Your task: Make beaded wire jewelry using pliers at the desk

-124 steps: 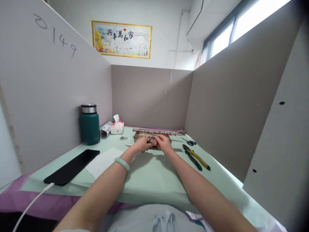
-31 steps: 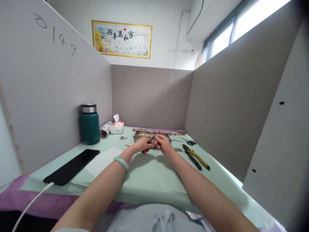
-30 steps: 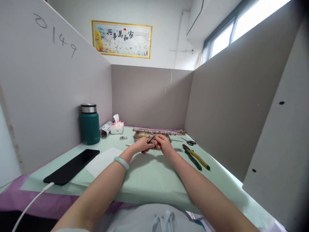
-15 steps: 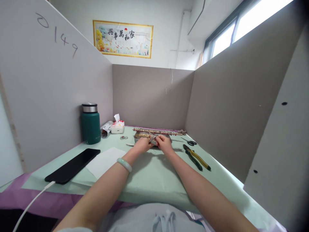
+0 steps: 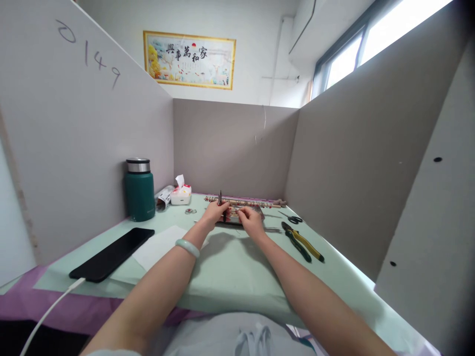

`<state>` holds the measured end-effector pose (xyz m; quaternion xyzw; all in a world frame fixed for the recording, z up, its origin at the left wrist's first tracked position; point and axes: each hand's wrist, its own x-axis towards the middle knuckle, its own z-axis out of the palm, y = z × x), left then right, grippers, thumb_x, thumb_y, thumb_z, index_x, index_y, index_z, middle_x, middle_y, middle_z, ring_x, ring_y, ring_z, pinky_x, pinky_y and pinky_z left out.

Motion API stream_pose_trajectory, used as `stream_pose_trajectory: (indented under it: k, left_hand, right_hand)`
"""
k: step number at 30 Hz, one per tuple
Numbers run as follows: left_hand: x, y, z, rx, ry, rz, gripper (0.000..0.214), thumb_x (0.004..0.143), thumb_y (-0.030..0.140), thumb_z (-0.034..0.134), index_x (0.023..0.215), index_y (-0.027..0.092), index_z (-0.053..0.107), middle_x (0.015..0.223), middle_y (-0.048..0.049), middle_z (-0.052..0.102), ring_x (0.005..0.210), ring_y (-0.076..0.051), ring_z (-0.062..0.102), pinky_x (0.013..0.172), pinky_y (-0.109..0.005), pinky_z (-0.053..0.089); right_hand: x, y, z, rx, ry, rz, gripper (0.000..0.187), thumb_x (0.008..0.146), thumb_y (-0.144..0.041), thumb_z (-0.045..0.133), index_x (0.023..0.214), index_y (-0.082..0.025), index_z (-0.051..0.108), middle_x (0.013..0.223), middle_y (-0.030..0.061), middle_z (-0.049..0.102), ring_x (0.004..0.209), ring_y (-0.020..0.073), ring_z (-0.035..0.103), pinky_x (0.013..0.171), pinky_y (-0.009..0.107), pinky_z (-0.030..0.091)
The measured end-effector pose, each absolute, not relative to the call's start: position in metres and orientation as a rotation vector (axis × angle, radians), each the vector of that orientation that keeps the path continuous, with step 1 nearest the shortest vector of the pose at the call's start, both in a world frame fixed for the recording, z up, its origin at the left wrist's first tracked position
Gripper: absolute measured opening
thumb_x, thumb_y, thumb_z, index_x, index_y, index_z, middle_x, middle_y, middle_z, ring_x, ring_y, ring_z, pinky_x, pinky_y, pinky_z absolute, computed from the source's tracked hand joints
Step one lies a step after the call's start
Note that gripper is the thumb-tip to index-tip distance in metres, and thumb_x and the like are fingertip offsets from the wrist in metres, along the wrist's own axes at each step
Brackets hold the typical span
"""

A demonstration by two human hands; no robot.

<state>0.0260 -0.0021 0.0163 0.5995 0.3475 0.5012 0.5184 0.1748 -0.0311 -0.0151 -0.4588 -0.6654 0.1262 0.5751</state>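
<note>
My left hand (image 5: pixel 214 213) is closed around a slim dark tool (image 5: pixel 220 196), held upright with one end above the fingers and the other below. Its exact kind is too small to make out. Just to the right, my right hand (image 5: pixel 252 220) is closed in a pinch; whatever lies between its fingertips is too small to name. Both hands are over a shallow box (image 5: pixel 260 211) with small gold and red pieces, partly hidden by the fingers. Behind it lies a long rod set with red beads (image 5: pixel 252 203).
Thin metal rods (image 5: pixel 273 230), green-and-yellow pliers (image 5: pixel 302 242) and black scissors (image 5: pixel 295 219) lie on the right. On the left are white paper (image 5: pixel 159 247), a phone (image 5: pixel 111 254), a green bottle (image 5: pixel 139 195), a tissue pack (image 5: pixel 181 197) and small rings (image 5: pixel 190 211). Partitions (image 5: pixel 233 148) enclose the table.
My left hand has moved slightly left and turned, so the dark tool now stands upright in it. My right hand stays almost in place, and the two hands are farther apart.
</note>
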Motion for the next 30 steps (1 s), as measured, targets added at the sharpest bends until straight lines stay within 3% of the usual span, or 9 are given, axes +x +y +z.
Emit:
stream_pose_trajectory:
  k: [8, 19, 30]
  left_hand:
    - [0.023, -0.004, 0.013, 1.408, 0.537, 0.951, 0.032, 0.082, 0.042, 0.058, 0.096, 0.013, 0.058, 0.064, -0.0012, 0.055, 0.058, -0.012, 0.057, 0.06, -0.03, 0.052]
    - [0.022, -0.012, 0.017, 1.359, 0.484, 0.851, 0.036, 0.085, 0.043, 0.054, 0.104, 0.013, 0.058, 0.065, -0.0021, 0.057, 0.06, -0.013, 0.058, 0.066, -0.037, 0.054]
    - [0.021, -0.003, 0.013, 1.318, 0.631, 0.8, 0.032, 0.089, 0.041, 0.046, 0.082, 0.011, 0.057, 0.06, -0.0037, 0.057, 0.052, -0.015, 0.057, 0.054, -0.031, 0.05]
  right_hand:
    - [0.177, -0.023, -0.022, -1.101, -1.671, 0.295, 0.022, 0.08, -0.03, 0.044, 0.075, -0.019, 0.063, 0.064, 0.0003, 0.061, 0.059, 0.0142, 0.052, 0.056, 0.023, 0.037]
    - [0.174, -0.023, -0.026, -1.021, -1.739, 0.451, 0.018, 0.076, -0.022, 0.041, 0.072, -0.019, 0.058, 0.071, 0.0009, 0.065, 0.063, 0.0146, 0.057, 0.061, 0.025, 0.044]
    - [0.178, -0.024, -0.028, -1.125, -1.886, 0.221, 0.02, 0.08, -0.02, 0.043, 0.076, -0.021, 0.063, 0.067, -0.0002, 0.065, 0.056, 0.0129, 0.052, 0.056, 0.022, 0.035]
